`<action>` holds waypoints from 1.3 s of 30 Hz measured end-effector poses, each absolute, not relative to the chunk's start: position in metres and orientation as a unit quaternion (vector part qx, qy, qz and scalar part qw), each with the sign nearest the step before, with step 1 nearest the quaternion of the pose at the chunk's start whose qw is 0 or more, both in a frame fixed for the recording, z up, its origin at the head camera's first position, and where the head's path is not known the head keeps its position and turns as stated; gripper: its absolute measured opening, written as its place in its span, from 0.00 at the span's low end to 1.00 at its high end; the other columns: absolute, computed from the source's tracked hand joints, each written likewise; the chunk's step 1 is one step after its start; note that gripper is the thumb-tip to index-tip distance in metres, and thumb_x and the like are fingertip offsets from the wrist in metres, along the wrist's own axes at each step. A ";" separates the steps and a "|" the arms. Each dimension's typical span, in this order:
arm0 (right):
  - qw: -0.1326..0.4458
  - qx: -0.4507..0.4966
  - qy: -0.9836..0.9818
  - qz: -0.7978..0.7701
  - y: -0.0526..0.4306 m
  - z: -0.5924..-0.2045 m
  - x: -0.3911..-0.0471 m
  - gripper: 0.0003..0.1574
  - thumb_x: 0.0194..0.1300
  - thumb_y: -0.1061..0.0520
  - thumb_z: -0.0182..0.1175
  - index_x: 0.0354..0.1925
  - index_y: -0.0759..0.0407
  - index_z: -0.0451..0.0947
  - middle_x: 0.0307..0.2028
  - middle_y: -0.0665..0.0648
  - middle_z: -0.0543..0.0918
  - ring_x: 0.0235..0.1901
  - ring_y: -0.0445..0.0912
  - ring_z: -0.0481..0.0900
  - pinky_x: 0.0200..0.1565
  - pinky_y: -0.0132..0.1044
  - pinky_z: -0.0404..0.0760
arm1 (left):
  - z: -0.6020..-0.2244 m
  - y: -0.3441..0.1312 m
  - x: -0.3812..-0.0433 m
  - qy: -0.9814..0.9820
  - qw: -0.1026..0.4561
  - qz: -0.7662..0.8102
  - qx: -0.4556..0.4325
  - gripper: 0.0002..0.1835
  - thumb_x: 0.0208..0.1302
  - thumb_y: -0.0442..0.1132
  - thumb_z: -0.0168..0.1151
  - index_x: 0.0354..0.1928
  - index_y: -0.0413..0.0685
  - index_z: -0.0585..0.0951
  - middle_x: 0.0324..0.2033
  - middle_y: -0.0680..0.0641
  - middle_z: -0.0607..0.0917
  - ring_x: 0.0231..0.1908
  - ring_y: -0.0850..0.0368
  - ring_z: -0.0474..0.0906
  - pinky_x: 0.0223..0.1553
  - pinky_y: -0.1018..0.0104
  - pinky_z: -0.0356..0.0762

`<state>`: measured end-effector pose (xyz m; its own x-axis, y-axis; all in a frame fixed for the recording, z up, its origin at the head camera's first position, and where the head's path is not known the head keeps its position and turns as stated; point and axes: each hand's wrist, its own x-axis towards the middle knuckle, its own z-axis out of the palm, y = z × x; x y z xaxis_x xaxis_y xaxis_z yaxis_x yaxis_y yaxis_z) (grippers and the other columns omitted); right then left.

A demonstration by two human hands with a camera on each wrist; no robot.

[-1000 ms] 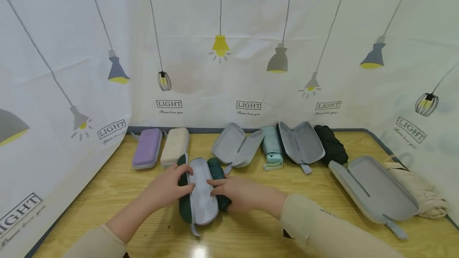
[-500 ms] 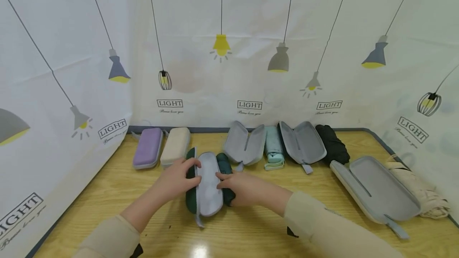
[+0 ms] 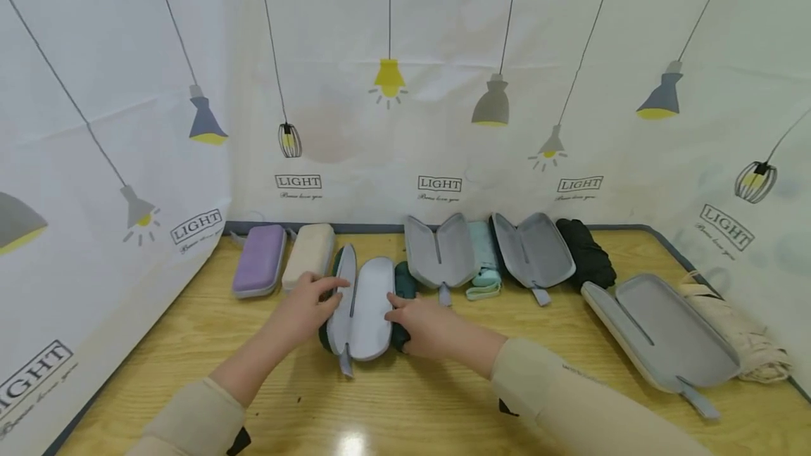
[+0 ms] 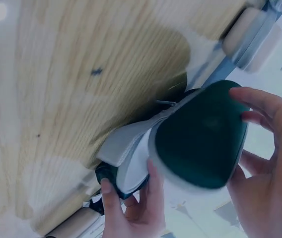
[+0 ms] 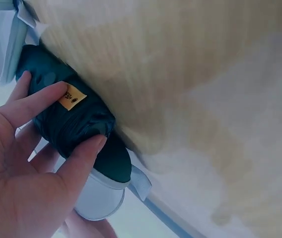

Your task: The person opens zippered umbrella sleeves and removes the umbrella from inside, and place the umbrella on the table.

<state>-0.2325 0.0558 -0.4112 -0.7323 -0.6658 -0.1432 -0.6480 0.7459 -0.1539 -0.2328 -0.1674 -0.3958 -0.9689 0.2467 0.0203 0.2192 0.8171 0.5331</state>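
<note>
My left hand [image 3: 308, 307] grips the left half of a dark green zip case [image 4: 203, 136], which stands open with its pale grey lining [image 3: 372, 312] up in the head view. Just right of the case, my right hand [image 3: 434, 322] holds a rolled dark green folding umbrella [image 5: 64, 111] with a yellow label. Its fingertips also reach the rim of the case's right half in the head view. Behind the umbrella stands an open grey-lined case [image 3: 437, 259]. A mint folded umbrella [image 3: 484, 259] lies against that case's right side.
A purple case [image 3: 260, 260] and a cream case [image 3: 310, 255] lie closed at the back left. Another open case [image 3: 535, 252], a black rolled bundle [image 3: 586, 253], a large open case [image 3: 674, 333] and a beige rolled bundle [image 3: 738, 333] line the right of the wooden table [image 3: 304, 410].
The green case has opened wider, its left half swinging outward. Case and umbrella have shifted right and away, and the open grey-lined case behind has moved right against the mint umbrella.
</note>
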 end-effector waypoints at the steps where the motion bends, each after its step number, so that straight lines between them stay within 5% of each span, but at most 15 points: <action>1: 0.089 -0.353 0.931 -0.042 0.055 -0.412 -0.236 0.34 0.51 0.56 0.66 0.58 0.53 0.70 0.64 0.58 0.58 0.55 0.51 0.69 0.57 0.47 0.62 | -0.396 -0.169 -0.233 0.953 0.026 0.274 0.123 0.18 0.64 0.44 0.51 0.56 0.54 0.73 0.44 0.41 0.68 0.34 0.52 0.69 0.29 0.61 0.70; 6: 0.089 -0.341 0.935 -0.031 0.049 -0.408 -0.249 0.36 0.50 0.47 0.66 0.57 0.53 0.71 0.64 0.58 0.58 0.53 0.48 0.71 0.59 0.46 0.59 | -0.397 -0.174 -0.236 0.960 0.020 0.242 0.136 0.29 0.60 0.48 0.57 0.63 0.53 0.64 0.57 0.38 0.64 0.50 0.43 0.69 0.44 0.50 0.70; 11: 0.077 -0.321 0.944 -0.001 0.036 -0.408 -0.261 0.39 0.47 0.36 0.65 0.54 0.53 0.74 0.63 0.59 0.62 0.53 0.48 0.71 0.58 0.47 0.60 | -0.398 -0.179 -0.243 0.968 -0.008 0.208 0.141 0.39 0.51 0.53 0.64 0.64 0.49 0.63 0.57 0.38 0.64 0.52 0.41 0.67 0.46 0.48 0.68; 21: 0.080 -0.273 0.958 -0.028 0.019 -0.414 -0.284 0.39 0.46 0.31 0.62 0.49 0.55 0.77 0.62 0.60 0.62 0.52 0.51 0.72 0.59 0.50 0.57 | -0.406 -0.187 -0.273 0.978 -0.037 0.072 0.191 0.61 0.29 0.64 0.72 0.65 0.41 0.56 0.60 0.37 0.64 0.61 0.39 0.56 0.57 0.37 0.44; 28: 0.081 -0.238 0.966 -0.061 0.019 -0.419 -0.301 0.39 0.46 0.27 0.57 0.43 0.55 0.80 0.62 0.60 0.63 0.50 0.49 0.74 0.59 0.49 0.57 | -0.416 -0.184 -0.295 0.981 -0.034 0.036 0.188 0.61 0.33 0.62 0.71 0.66 0.39 0.53 0.62 0.35 0.60 0.64 0.38 0.46 0.59 0.40 0.41; 39: 0.087 -0.217 0.969 -0.087 0.015 -0.415 -0.322 0.38 0.48 0.29 0.58 0.42 0.58 0.79 0.60 0.60 0.66 0.52 0.48 0.72 0.60 0.50 0.55 | -0.420 -0.192 -0.317 0.984 -0.013 0.081 0.156 0.61 0.37 0.61 0.70 0.67 0.37 0.49 0.62 0.34 0.58 0.63 0.36 0.47 0.59 0.40 0.42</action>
